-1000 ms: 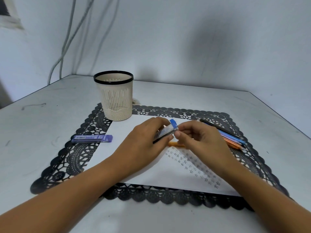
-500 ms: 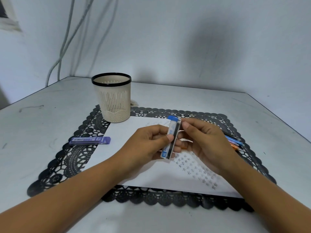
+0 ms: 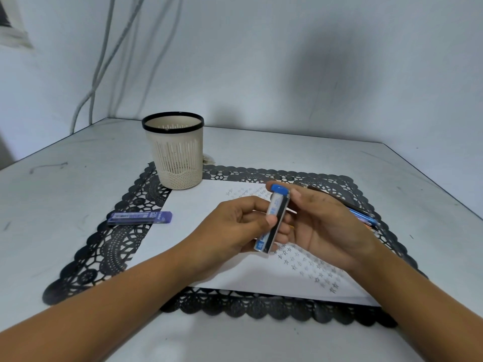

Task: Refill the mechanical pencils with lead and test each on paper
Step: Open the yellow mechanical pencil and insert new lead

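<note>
lead case [image 3: 279,205], upended since earlier, is being gripped by left hand [image 3: 232,231], right hand [image 3: 326,226] pinching its cap [image 3: 279,189], presumably to open.

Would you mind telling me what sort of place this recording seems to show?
Likely a writing desk in a room's corner: a slotted pen holder, marked paper on a black lace mat, and pencils alongside.

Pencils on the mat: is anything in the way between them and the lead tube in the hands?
Only the right hand: it holds the lead tube by its blue cap, together with the left hand, and the pencils lie behind it on the right side of the mat. Nothing else visible.
</note>
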Tool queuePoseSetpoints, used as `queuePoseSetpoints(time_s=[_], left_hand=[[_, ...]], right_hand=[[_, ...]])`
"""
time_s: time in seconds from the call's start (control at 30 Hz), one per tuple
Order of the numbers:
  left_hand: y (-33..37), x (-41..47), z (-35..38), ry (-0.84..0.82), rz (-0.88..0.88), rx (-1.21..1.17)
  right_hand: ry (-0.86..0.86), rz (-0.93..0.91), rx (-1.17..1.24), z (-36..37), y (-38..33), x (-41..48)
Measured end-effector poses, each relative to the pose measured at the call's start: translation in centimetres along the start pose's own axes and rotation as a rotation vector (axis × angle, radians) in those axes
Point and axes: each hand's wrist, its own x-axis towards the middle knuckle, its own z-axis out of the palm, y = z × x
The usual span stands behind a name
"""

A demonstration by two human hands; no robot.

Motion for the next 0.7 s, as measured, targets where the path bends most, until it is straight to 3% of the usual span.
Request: queuePoseSetpoints(time_s=[0.27, 0.47, 0.7], left_hand=[[0.2, 0.2, -0.1, 0.079, 0.048, 0.069], [0.0, 0.8, -1.7, 0.239, 0.240, 0.624], [1.1, 0.9, -2.1, 0.228, 0.399, 0.923]], right_hand=[[0.088, -0.038, 0.015, 0.0, 0.0, 0.1], [0.184, -0.079, -0.056, 0.4, -0.4, -0.1], [0.309, -0.096, -0.349, 0.3, -0.7, -0.4]])
